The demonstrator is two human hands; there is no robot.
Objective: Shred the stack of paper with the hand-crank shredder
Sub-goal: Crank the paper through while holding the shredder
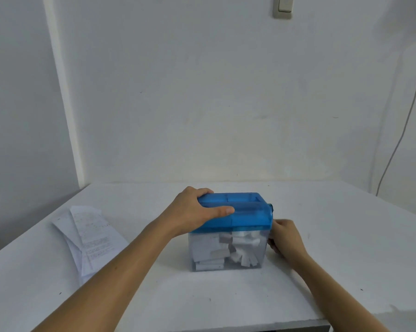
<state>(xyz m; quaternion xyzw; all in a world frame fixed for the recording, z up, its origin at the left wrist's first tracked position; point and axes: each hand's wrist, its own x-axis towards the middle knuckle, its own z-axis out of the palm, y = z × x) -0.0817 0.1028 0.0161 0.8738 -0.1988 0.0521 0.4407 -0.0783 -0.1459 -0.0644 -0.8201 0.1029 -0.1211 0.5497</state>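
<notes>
Two hands at the shredder, paper waiting to its left

The left hand grips the blue top of the shredder: its fingers curl over the far left edge and the thumb lies along the top. The right hand is against the right side of the shredder, just under the blue top. Its fingers are bent, but I cannot tell if they pinch anything. The stack of paper lies on the counter left of the shredder, apart from both hands. The clear bin under the blue top holds white paper strips.
</notes>
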